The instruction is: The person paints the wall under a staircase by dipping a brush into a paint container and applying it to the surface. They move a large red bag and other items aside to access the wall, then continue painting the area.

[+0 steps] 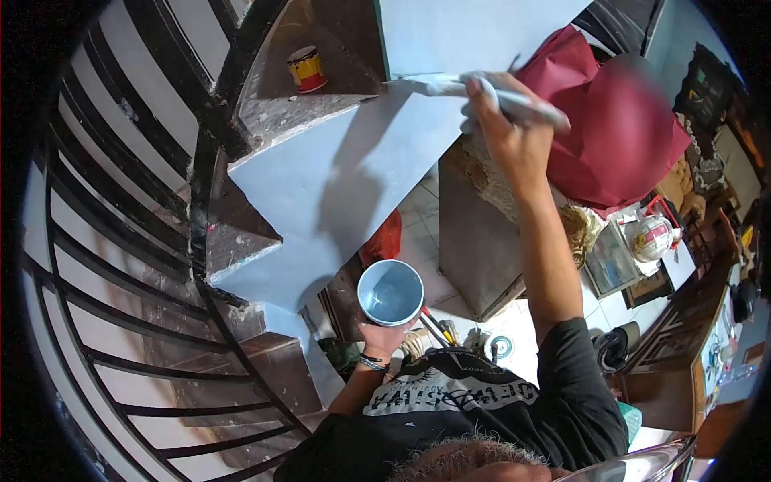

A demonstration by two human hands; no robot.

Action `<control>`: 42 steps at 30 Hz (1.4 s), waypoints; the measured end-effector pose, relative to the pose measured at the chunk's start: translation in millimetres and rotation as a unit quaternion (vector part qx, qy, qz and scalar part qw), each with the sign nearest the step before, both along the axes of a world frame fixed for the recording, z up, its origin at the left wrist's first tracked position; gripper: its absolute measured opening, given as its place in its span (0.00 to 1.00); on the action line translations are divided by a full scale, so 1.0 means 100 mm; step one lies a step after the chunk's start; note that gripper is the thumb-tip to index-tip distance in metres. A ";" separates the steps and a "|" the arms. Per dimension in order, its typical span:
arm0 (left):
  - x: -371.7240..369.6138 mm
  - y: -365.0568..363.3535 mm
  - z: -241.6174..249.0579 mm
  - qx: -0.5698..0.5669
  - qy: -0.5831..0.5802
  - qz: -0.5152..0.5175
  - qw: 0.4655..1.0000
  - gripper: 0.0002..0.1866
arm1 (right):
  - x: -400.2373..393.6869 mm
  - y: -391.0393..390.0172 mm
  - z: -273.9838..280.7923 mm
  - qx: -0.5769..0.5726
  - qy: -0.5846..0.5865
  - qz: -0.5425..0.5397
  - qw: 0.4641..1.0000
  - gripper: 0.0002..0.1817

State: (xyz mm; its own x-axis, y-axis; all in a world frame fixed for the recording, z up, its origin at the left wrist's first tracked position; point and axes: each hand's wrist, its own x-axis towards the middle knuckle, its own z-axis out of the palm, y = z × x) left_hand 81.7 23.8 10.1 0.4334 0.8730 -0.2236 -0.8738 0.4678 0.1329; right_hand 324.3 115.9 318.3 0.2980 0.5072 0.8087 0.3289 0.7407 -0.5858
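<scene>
The head view shows pale blue paint over nearly all of the stair side (277,181) in sight, up to its stepped edge; no large bare patch shows there. The steps (273,116) are brown and speckled, with rough, pale edges. What is left looks like edge work at most, in my judgement, though the coat's evenness cannot be told under the shadows.

The right hand (520,145) grips the brush (442,83) by its handle, bristles at the side's upper edge, seemingly touching it. The left hand (381,337) is closed around the lower part of the cup (370,283), held open end up below the side.

The cup hides most of the left fingers, the side's top is cut off, and a blur covers part of the red cloth (562,76).
</scene>
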 end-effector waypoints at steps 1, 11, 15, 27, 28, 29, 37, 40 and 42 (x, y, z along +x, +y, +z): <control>-0.01 -0.01 0.03 -0.011 -0.011 0.000 1.000 0.34 | 0.00 -0.05 -0.10 0.028 -0.013 -0.008 0.999 0.14; -0.19 -0.04 -0.10 0.063 -0.051 -0.022 0.996 0.37 | -0.02 -0.26 -0.83 -0.101 -0.059 0.002 0.993 0.07; -0.22 -0.01 -0.18 0.090 -0.022 -0.040 0.995 0.39 | -0.13 -0.06 -1.25 -0.237 -0.140 0.012 0.961 0.10; -0.18 -0.02 -0.11 0.023 -0.026 -0.013 0.999 0.37 | -0.16 -0.10 -0.71 -0.184 -0.115 0.024 0.976 0.09; -0.17 -0.04 -0.06 0.011 -0.012 -0.009 1.000 0.37 | -0.22 -0.07 -0.75 -0.219 -0.173 0.007 0.960 0.09; -0.16 -0.05 -0.02 -0.002 0.004 -0.005 1.000 0.37 | -0.27 0.11 -0.87 -0.189 -0.156 0.016 0.969 0.13; -0.15 -0.02 -0.11 0.044 -0.006 -0.017 0.999 0.37 | -0.30 0.06 -0.21 -0.048 -0.045 0.002 0.998 0.13; -0.17 -0.08 0.01 0.010 -0.004 -0.007 1.000 0.38 | -0.29 -0.06 -0.58 0.009 0.035 0.071 0.997 0.14; -0.29 -0.10 -0.19 0.023 -0.005 -0.008 1.000 0.39 | -0.34 0.05 -0.98 0.129 -0.142 -0.084 0.978 0.16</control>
State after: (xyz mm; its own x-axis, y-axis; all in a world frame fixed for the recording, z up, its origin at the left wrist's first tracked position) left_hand 52.5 13.7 -8.8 0.4490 0.8753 -0.1798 -0.8679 0.4750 0.1455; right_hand 290.6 120.4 220.7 0.1044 0.2390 0.9654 0.5809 0.7732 -0.2543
